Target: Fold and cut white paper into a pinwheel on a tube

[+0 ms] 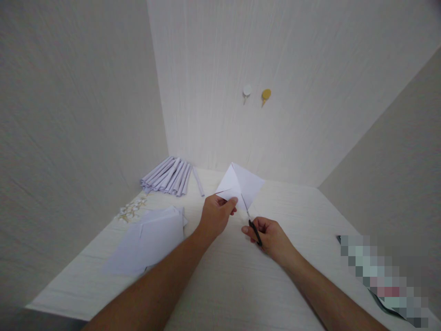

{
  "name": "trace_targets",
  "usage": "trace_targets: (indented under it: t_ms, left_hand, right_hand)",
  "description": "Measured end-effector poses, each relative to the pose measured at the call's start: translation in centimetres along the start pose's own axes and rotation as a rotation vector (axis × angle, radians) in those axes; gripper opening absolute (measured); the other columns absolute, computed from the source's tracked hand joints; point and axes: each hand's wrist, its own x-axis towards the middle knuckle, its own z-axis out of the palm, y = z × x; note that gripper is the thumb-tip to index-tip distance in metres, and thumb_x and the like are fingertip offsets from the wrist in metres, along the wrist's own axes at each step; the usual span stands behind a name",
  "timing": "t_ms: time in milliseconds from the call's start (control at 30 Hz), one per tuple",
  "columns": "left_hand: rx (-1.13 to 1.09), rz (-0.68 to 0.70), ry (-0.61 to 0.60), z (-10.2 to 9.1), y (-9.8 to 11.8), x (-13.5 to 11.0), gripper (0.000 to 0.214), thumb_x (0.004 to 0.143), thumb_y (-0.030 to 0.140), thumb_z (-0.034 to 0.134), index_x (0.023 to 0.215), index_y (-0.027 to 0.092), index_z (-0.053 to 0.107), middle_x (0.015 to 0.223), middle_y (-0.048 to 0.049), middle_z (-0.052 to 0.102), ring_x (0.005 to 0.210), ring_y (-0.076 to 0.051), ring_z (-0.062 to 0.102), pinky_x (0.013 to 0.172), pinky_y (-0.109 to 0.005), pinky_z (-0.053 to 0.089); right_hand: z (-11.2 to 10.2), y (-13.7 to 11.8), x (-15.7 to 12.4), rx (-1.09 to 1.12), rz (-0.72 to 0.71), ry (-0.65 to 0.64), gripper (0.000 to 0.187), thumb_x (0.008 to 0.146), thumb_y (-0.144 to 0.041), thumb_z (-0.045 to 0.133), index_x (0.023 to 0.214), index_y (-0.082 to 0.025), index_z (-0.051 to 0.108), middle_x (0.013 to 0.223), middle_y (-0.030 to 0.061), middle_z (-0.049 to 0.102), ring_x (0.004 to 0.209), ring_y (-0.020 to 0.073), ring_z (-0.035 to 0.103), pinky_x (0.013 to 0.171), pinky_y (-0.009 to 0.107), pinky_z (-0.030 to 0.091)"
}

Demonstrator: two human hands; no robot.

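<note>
Left hand (pixel 217 214) pinching paper (pixel 251 182) toward the far table edge (pixel 292 185), right hand (pixel 274 237) gripping scissors (pixel 256 234); rolls (pixel 168 178) crowd far left, right wall (pixel 392 156) well off.

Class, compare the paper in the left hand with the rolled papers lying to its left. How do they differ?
The held paper is broad and creased; the rolled papers are narrow tubes. The held paper is gripped by the left hand, with scissors at its near edge; the rolled papers lie untouched, mostly piled together. Both are pale and plain.
</note>
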Motion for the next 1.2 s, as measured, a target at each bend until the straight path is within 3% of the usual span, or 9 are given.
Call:
trace_targets:
  t_ms: [533,967,1200]
  left_hand:
    - [0.011,-0.007,-0.02,0.0,0.4,-0.3,0.028,0.075,0.027,0.067,0.048,0.018,0.062,0.049,-0.0006,0.062,0.048,-0.012,0.055,0.052,-0.024,0.042]
    - [-0.011,0.001,-0.038,0.1,-0.3,-0.2,0.027,0.074,0.03,0.066,0.05,0.017,0.063,0.049,-0.0005,0.062,0.048,-0.013,0.056,0.052,-0.025,0.043]
    - [-0.016,0.0,-0.043,0.1,-0.2,-0.2,0.026,0.074,0.03,0.066,0.051,0.018,0.063,0.049,-0.0002,0.062,0.048,-0.013,0.055,0.052,-0.024,0.043]
  right_hand:
    - [0.1,0.1,0.1,0.085,-0.003,-0.012,0.055,0.057,-0.059,0.086,0.055,-0.023,0.044,0.043,-0.0081,0.045,0.039,0.0068,0.029,0.04,0.025,0.017]
    - [0.0,1.0,0.3,0.013,-0.053,0.024,0.05,0.065,-0.059,0.081,0.056,-0.022,0.048,0.047,-0.0066,0.045,0.044,0.0081,0.031,0.043,0.025,0.021]
    - [0.1,0.3,0.1,0.012,-0.055,0.041,0.052,0.062,-0.059,0.082,0.055,-0.023,0.045,0.047,-0.0055,0.048,0.044,0.0084,0.032,0.044,0.026,0.023]
